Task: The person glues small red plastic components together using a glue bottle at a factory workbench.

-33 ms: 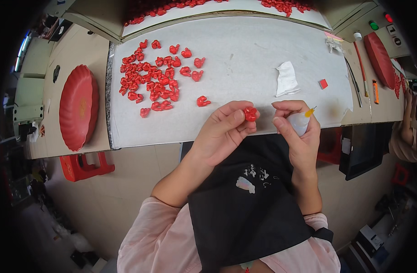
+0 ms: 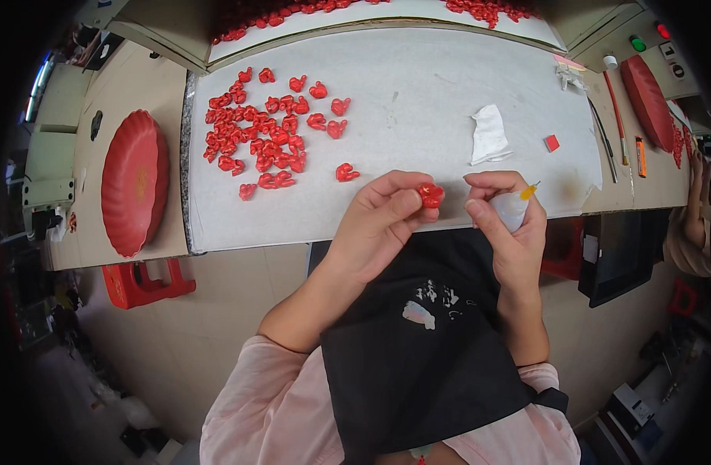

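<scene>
Between the thumb and fingers of my left hand (image 2: 383, 221) is a small glossy red figurine (image 2: 431, 194), held above the front edge of the white-covered worktop (image 2: 406, 116). My right hand (image 2: 518, 232) wraps round a small white squeeze bottle (image 2: 511, 209) with a yellow needle tip (image 2: 529, 191) that points up and to the right. Bottle and figurine are apart. Many similar red figurines (image 2: 255, 128) lie in a loose cluster on the left of the worktop, and a single red figurine (image 2: 345, 172) lies nearer my left hand.
A crumpled white cloth (image 2: 490, 133) and a small red block (image 2: 552, 142) lie beyond my right hand. Red scalloped trays stand at the left (image 2: 134, 186) and far right (image 2: 646, 101). A brush (image 2: 617, 116) and an orange cutter (image 2: 641, 157) lie at the right.
The red figurine has turned a little and shifted slightly to the right in my left fingers. My right hand and the squeeze bottle look unchanged.
</scene>
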Motion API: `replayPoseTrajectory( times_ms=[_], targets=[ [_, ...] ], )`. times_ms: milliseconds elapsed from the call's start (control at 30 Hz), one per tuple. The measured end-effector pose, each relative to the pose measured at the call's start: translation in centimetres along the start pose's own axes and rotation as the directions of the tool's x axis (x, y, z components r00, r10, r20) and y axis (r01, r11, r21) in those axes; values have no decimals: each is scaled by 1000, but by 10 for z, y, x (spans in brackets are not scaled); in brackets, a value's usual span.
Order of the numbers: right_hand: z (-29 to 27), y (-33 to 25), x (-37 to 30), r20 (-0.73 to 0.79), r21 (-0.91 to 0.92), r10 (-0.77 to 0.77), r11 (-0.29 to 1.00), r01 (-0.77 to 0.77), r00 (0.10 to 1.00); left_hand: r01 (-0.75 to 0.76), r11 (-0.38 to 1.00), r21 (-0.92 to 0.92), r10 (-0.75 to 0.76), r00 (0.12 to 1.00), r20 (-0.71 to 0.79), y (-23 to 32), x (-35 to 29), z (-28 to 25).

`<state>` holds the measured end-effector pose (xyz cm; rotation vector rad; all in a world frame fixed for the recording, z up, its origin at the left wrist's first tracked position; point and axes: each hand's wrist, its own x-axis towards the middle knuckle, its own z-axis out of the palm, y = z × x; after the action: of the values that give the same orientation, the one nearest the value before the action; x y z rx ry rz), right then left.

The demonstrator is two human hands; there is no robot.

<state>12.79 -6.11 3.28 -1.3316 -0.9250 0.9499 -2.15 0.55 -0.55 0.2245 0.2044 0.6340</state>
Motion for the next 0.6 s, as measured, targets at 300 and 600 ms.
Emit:
replayPoseTrajectory(
  times_ms=[300,600],
  targets=[
    [3,-2,-3,13,-41,-74,996,75,997,-428,452,783,492,852,181,-5,-1,7],
    [12,0,0,17,-208,-248,947,246,969,-433,200,879,550,792,265,-8,-1,5]
  ],
)
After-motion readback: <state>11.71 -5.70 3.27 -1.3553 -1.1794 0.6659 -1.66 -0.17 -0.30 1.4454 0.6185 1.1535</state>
